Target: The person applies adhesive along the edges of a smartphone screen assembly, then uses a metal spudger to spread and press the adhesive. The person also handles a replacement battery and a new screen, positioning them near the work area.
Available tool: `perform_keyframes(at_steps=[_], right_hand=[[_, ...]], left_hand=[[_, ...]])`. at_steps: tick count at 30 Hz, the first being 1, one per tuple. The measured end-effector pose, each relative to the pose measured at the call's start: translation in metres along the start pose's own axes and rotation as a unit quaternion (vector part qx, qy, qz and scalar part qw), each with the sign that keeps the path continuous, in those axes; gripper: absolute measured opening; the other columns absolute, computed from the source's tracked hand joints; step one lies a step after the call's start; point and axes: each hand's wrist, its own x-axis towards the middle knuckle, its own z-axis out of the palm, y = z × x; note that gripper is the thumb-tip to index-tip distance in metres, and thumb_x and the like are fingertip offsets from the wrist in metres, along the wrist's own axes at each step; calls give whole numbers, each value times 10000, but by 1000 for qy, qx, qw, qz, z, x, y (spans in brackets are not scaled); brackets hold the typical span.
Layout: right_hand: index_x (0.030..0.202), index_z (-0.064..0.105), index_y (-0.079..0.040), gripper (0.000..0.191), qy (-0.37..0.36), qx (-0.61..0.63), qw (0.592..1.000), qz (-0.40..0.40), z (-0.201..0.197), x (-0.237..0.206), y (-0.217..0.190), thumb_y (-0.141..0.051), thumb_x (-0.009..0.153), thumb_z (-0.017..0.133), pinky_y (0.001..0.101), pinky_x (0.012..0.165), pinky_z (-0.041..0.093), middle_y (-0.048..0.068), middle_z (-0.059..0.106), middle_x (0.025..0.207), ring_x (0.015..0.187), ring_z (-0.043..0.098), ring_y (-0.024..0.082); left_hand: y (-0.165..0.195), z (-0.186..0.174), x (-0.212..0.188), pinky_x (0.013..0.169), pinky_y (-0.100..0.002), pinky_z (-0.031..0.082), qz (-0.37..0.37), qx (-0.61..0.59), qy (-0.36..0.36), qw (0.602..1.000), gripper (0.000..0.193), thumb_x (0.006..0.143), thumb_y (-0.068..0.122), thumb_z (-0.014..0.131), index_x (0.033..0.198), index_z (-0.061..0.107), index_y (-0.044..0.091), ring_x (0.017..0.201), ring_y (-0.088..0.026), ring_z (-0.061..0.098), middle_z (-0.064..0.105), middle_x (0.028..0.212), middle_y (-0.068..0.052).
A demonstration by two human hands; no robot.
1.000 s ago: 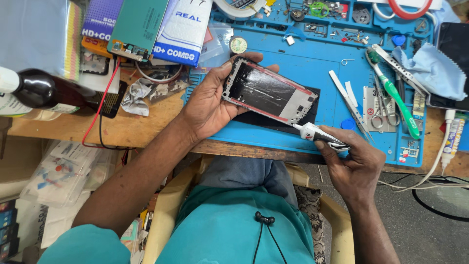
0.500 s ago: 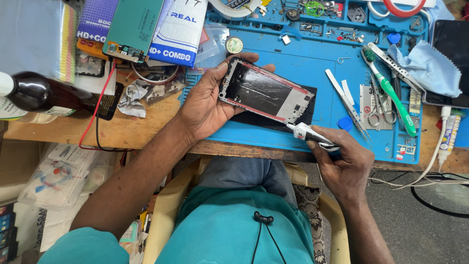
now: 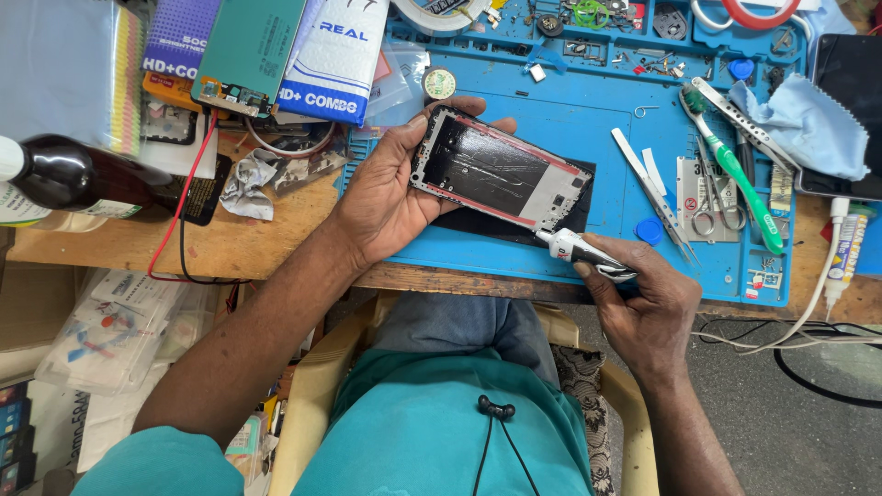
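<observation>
My left hand (image 3: 390,197) grips an opened phone frame (image 3: 496,173), dark inside with a red-lined rim, tilted above a blue work mat (image 3: 588,119). My right hand (image 3: 643,308) holds a small white tool (image 3: 581,252) whose tip touches the frame's lower right corner. A black flat piece (image 3: 501,228) lies on the mat under the frame.
Tweezers (image 3: 657,197), scissors (image 3: 706,207), a green toothbrush (image 3: 740,184) and a blue cloth (image 3: 808,124) lie on the mat's right side. Boxes (image 3: 335,60) and a green circuit panel (image 3: 248,50) are stacked at upper left. A dark bottle (image 3: 69,174) lies on the wooden bench (image 3: 138,243). A white cable (image 3: 808,312) hangs at right.
The phone frame and my left hand shifted slightly up and right. My right hand brought the white tool's tip closer against the frame's lower corner.
</observation>
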Motion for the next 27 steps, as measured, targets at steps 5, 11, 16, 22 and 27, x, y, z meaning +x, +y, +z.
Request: perform_keyframes(at_steps=[5,11,16,22,27], right_hand=[[1202,729,-65,295,2,5,1000,4,0,-1,1,-33,916,795,245,685,603,103,768,1100,897,731,123],[1190,733,-75,287,0,-11,1000,5,-1,1,1,-47,914,806,240,654,587,85,772,1065,858,726,106],[1181,745,-83,281,-6,-34,999,20,-4,2,-1,-67,908,812,252,642,577,77,780,1032,840,724,113],[1181,736,-82,269,-10,-56,997,-43,-6,4,1,-71,922,810,250,724,601,97,771,1116,958,739,130],[1191,748,-84,286,3,-19,999,30,-6,2,3,-67,914,815,238,650,543,73,778,998,811,700,100]], left_hand=[[0,0,0,1274,-551,433,-2,1,2,1000,498,1133,378,399,1524,406,69,1531,-348,435,398,1639,-264],[0,0,0,1272,-552,432,-1,-4,0,1000,496,1133,372,404,1524,407,67,1532,-350,432,399,1639,-263],[0,0,0,1272,-554,433,3,-1,-5,1000,498,1137,377,405,1524,408,63,1530,-354,436,402,1639,-266],[0,1,0,1269,-546,428,2,2,12,1000,497,1135,370,391,1525,406,62,1527,-347,432,404,1633,-264],[0,2,0,1277,-541,434,4,0,0,1000,494,1138,369,389,1525,407,62,1530,-343,438,408,1634,-262]])
